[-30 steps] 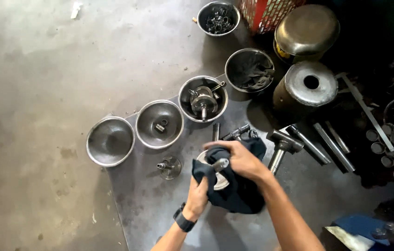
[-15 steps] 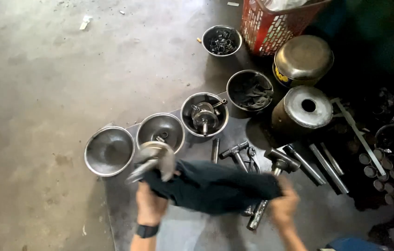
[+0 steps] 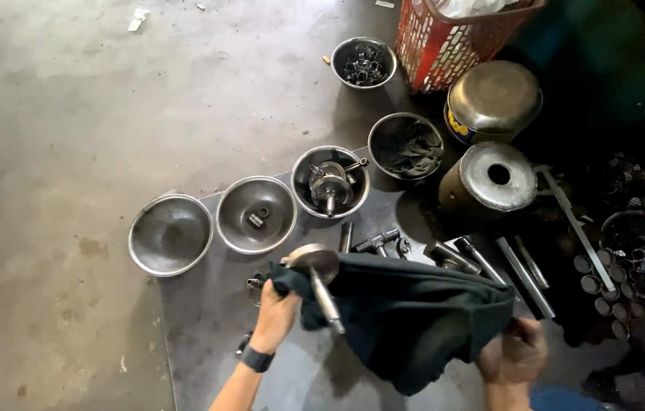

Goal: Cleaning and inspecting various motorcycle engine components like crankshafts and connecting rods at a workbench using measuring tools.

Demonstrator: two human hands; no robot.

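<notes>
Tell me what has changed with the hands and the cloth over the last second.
The dark cloth, bunched around the metal part a second ago, is now pulled out wide between both hands. The left hand moved left and holds one end together with the disc-and-shaft part; the right hand moved right and down, gripping the other end. The row of steel bowls and the tools on the floor lie as before.

cloth (image 3: 414, 320): dark teal | bowls (image 3: 170, 234): silver steel | basket (image 3: 444, 46): red | floor (image 3: 71, 114): grey
</notes>
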